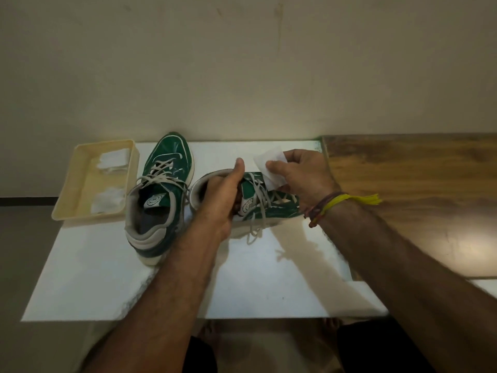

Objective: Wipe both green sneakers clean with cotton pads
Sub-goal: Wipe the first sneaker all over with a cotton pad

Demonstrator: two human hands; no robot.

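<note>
A: Entry, head view. Lighting was dim and warm overall; the wall [242, 63] read a dull yellow-grey, darkening toward the upper corners.

B: Brightest zone?

A: The white board [255, 278], near blown out along its front, with its far strip in softer shade. One soft glare patch sat on the wooden tabletop [457, 238] at right.

B: Shadows?

A: Soft-edged ones fell under the right forearm, under the laces and below the sneaker [271, 211], cast toward the viewer, so light came from above and ahead.

B: Sharpness?

A: Soft throughout, with slight blur; the pads in the tray [80, 195] were washed out. Wide-angle bending showed at the edges, and the board's sides splayed outward.
</note>
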